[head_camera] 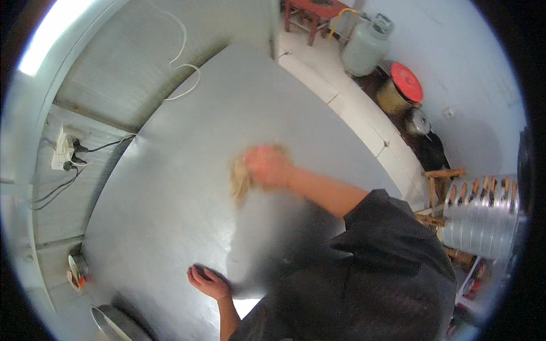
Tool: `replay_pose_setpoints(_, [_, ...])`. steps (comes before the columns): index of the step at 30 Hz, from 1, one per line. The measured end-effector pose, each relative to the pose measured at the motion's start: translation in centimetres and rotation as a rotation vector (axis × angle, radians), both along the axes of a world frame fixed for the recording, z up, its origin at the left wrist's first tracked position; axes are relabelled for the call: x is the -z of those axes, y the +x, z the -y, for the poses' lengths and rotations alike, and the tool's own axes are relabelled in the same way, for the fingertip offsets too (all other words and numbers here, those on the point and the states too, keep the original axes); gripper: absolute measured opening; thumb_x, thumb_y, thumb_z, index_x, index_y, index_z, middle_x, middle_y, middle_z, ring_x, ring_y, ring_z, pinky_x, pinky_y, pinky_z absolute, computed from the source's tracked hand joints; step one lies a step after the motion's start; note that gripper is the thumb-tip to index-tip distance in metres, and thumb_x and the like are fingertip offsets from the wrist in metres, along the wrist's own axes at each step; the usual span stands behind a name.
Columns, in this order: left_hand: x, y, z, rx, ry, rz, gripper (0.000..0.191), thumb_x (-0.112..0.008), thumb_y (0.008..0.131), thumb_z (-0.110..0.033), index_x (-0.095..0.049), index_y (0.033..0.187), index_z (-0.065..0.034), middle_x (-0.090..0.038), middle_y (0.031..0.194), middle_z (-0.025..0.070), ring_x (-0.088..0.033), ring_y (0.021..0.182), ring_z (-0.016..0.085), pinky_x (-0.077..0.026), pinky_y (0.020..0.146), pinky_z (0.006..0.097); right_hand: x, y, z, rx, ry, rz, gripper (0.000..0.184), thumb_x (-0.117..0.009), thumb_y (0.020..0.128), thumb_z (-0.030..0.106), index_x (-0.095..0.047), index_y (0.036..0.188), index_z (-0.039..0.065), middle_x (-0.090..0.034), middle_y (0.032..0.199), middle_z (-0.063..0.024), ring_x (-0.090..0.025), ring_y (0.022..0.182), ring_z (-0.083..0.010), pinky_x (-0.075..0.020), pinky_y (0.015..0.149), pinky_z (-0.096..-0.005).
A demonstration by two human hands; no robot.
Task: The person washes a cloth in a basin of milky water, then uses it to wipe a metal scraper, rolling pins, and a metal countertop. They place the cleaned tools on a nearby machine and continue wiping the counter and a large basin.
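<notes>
My right hand [268, 167] presses a beige cloth [241, 178] on the broad grey metal tabletop [183, 170]. Both hand and cloth are blurred, and part of the cloth is hidden under the fingers. Nearer to my body, my left hand [210, 283] is at the near edge of the tabletop. Its fingers are loosely bent and a little apart, with nothing seen in them. A dark sleeve covers my right upper arm.
A round metal pan [111, 326] stands at the lower left, with a small tin [78, 266] beyond it. Plugs fill a power strip [64, 149] on the left wall. Past the right edge are a gas cylinder [366, 47], a red-lidded pot [394, 96] and stacked metal steamers [477, 226].
</notes>
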State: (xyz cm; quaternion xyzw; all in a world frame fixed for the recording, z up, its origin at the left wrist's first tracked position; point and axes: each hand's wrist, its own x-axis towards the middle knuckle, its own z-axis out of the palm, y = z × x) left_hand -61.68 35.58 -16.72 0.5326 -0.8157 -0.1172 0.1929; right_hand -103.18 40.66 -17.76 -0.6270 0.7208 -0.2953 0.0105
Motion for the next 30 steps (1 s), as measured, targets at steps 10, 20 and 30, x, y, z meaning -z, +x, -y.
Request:
replay_pose_setpoints(10, [0.5, 0.1, 0.1, -0.061, 0.036, 0.04, 0.038, -0.047, 0.088, -0.018, -0.044, 0.119, 0.0059, -0.034, 0.13, 0.026, -0.035, 0.121, 0.041, -0.029, 0.101, 0.0482, -0.5, -12.7, 20.3, 0.767, 0.268, -0.34, 0.03, -0.055, 0.08, 0.024, -0.057, 0.1, 0.002, -0.057, 0.101, -0.0132, -0.055, 0.094, -0.0258, -0.0441, 0.08, -0.0395])
replay_pose_setpoints(20, [0.9, 0.0, 0.7, -0.021, -0.051, 0.059, 0.035, -0.046, 0.087, -0.016, -0.046, 0.116, 0.0039, -0.04, 0.123, 0.0224, -0.044, 0.108, 0.034, -0.04, 0.088, 0.0401, -0.7, -5.1, 24.3, -0.047, 0.193, -0.031, 0.038, -0.062, 0.075, 0.031, -0.058, 0.101, 0.003, -0.058, 0.103, -0.0159, -0.053, 0.1, -0.032, -0.0415, 0.086, -0.0462])
replay_pose_setpoints(30, [-0.8, -1.6, 0.9, 0.06, -0.136, 0.058, 0.026, -0.048, 0.086, -0.007, -0.051, 0.109, 0.0035, -0.042, 0.119, 0.0262, -0.05, 0.097, 0.036, -0.045, 0.082, 0.042, -1.3, -22.9, 7.0, 0.835, 0.376, -0.145, 0.045, -0.048, 0.087, 0.035, -0.053, 0.105, -0.006, -0.055, 0.104, -0.0248, -0.051, 0.098, -0.0416, -0.0383, 0.088, -0.0463])
